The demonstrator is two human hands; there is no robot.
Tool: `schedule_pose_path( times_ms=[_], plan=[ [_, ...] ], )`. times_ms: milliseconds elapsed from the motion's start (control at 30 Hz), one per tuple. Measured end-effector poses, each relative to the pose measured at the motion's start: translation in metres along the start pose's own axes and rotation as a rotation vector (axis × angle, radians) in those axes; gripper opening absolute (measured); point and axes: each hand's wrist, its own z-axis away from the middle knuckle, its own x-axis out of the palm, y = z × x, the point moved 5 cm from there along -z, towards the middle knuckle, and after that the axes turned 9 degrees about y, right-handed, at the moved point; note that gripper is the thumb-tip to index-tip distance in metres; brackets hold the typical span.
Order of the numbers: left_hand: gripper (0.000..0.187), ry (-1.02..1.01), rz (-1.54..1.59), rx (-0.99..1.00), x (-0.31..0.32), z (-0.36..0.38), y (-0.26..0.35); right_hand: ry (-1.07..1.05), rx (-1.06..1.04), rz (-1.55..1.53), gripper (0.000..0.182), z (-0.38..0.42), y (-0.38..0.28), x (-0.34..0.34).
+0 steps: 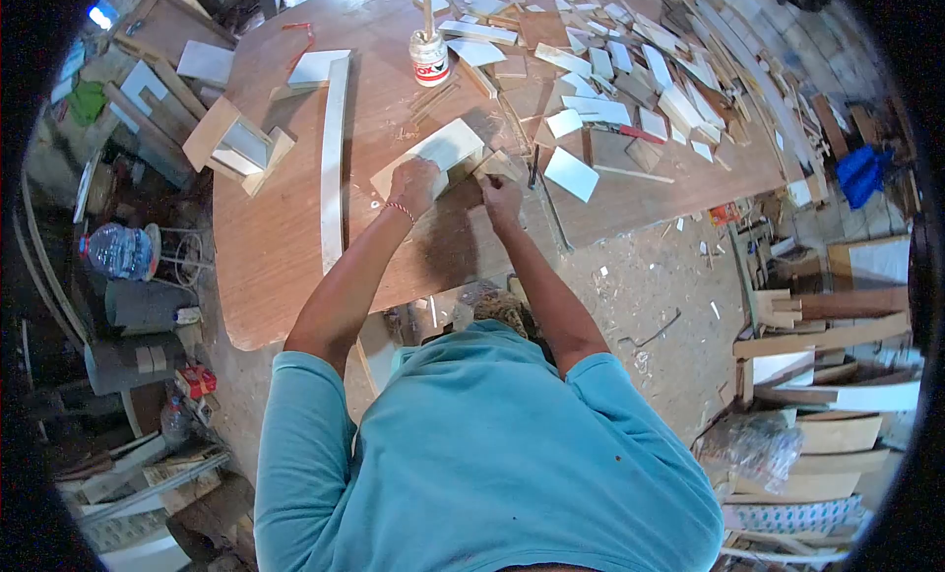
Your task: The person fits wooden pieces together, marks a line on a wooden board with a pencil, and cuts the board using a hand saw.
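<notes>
My left hand [417, 184] is closed on a pale, white-faced wooden piece [448, 144], which lies slanted on the brown worktable. My right hand [503, 200] pinches a small light wood block [499, 164] against the right end of that piece. Whether the block touches it all along is too small to tell. Just right of my right hand is a thin dark tool [534, 166]. Behind the pale piece stands a white glue pot [429, 60] with a red label and a stick upright in it.
A long white strip [335, 168] lies left of my left arm, near a small box-like wooden assembly [241, 147]. Many white and wood offcuts [600, 109] cover the right of the table [276, 296], with a red-handled tool [642, 134] among them. Boards [827, 336] are stacked at right.
</notes>
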Motion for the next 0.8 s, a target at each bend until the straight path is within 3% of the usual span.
schedule_pose_path(
  times_ms=[100,133,167,300,400,467,500,567,600,667,800],
  plan=[
    [0.01,0.075,0.056,-0.044,0.014,-0.002,-0.005,0.031,-0.169,0.054,0.028,-0.028,-0.02,-0.01],
    [0.009,0.068,0.154,-0.14,0.025,-0.004,-0.011,0.066,-0.318,0.122,0.022,-0.042,-0.019,-0.007],
    [0.009,0.063,0.253,-0.235,0.037,-0.008,-0.016,0.056,-0.323,0.118,0.022,-0.059,-0.011,-0.003],
    [0.009,-0.021,0.119,-0.171,0.001,-0.009,-0.001,-0.035,-0.453,0.145,0.017,-0.096,-0.027,-0.001],
    [0.01,-0.019,0.108,-0.157,0.012,-0.006,-0.008,-0.181,-0.402,0.376,0.023,-0.125,-0.023,0.012],
    [0.011,0.213,0.106,-0.036,0.009,-0.002,-0.003,-0.321,-0.621,0.7,0.031,-0.143,-0.006,0.035],
    [0.011,0.206,0.105,-0.054,0.004,-0.005,0.001,-0.34,-0.628,0.698,0.031,-0.147,-0.017,0.032],
    [0.014,0.032,0.03,-0.181,-0.002,-0.009,0.005,-0.604,-0.566,0.885,0.047,-0.146,-0.047,0.023],
    [0.014,0.021,0.026,-0.194,0.005,-0.009,0.005,-0.622,-0.569,0.879,0.047,-0.154,-0.032,0.032],
    [0.016,0.099,0.037,-0.173,0.018,-0.007,0.002,-0.47,-0.862,1.005,0.052,-0.175,-0.005,0.052],
    [0.017,-0.076,-0.048,-0.222,0.01,-0.019,0.008,-0.593,-0.656,0.958,0.045,-0.196,-0.007,0.054]
  ],
)
